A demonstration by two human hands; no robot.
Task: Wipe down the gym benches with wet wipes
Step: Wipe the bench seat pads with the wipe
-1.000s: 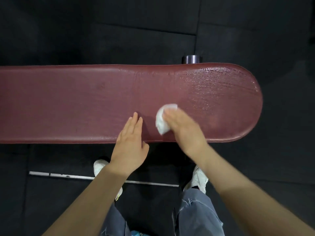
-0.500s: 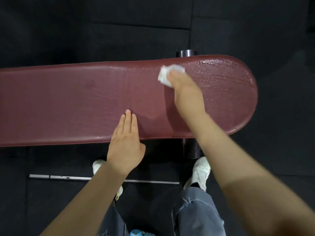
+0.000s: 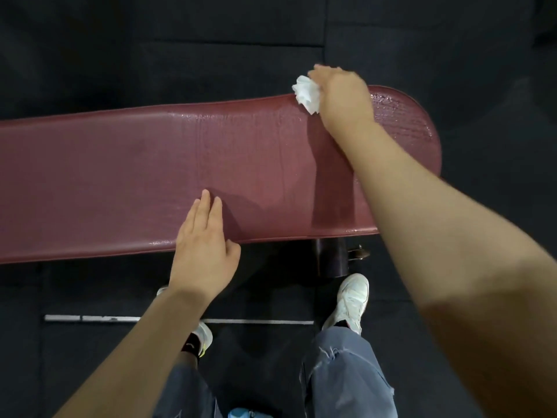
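Note:
A long dark-red padded bench (image 3: pixel 120 176) runs across the view, its rounded end at the right. Wet streaks shine on its right part. My right hand (image 3: pixel 340 95) reaches over the bench's far edge and grips a crumpled white wet wipe (image 3: pixel 307 93) against that edge. My left hand (image 3: pixel 205 245) lies flat on the near edge of the pad, fingers straight and together, thumb over the rim.
Black rubber floor tiles surround the bench. A dark bench post (image 3: pixel 330 257) stands under the near side, by my right white shoe (image 3: pixel 351 300). A white line (image 3: pixel 256 321) crosses the floor near my feet.
My right hand has carried the wipe from the near middle of the pad across to the far edge. The left hand has stayed flat on the near edge.

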